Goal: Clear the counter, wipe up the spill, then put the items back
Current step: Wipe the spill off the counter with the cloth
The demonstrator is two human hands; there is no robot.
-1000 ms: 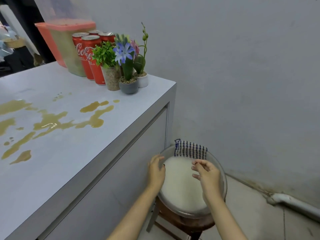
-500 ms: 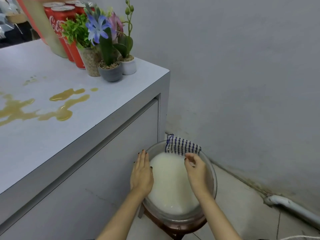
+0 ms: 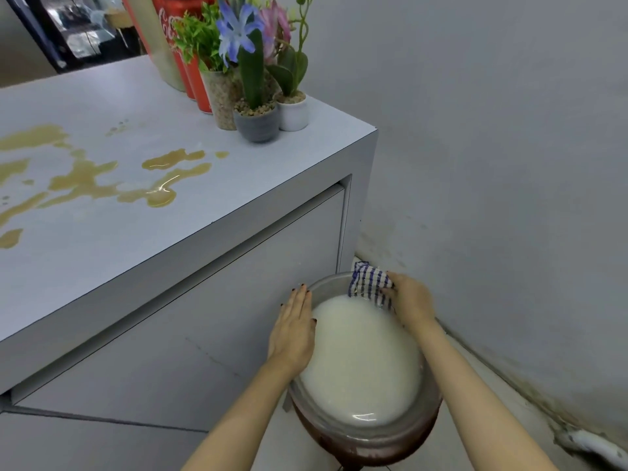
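Where a grey wall (image 3: 492, 147) meets a tile floor (image 3: 268, 443), a pale counter (image 3: 238, 185) is set into the corner. Brown spill (image 3: 159, 195) is spread over its top, apart from the potted plants (image 3: 256, 125) and red cans (image 3: 197, 86) grouped at the far edge. Beside the counter front, a clear bowl (image 3: 326, 280) of milky water is seated on a brown stool (image 3: 367, 450). A blue-striped cloth (image 3: 368, 283) is draped at the far rim and gripped by the right hand (image 3: 411, 300). The left hand (image 3: 294, 329) is laid flat, fingers straight, on the left rim.
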